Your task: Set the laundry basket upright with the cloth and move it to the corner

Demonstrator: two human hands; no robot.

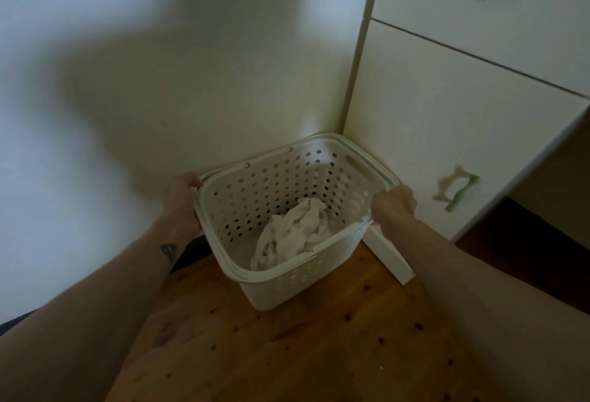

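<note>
A white perforated laundry basket (271,286) stands upright on the wooden floor, in the corner between the wall and a white cabinet. A crumpled pale cloth (292,232) lies inside on its bottom. My left hand (183,202) grips the basket's left rim. My right hand (394,210) grips the right rim near the front corner. Both forearms reach in from the bottom of the view.
A white cabinet (447,133) with green handles (456,191) stands right of the basket, and its white plinth (391,258) runs along the floor. The pale wall (159,82) is behind. Wooden floor (303,347) stretches toward me.
</note>
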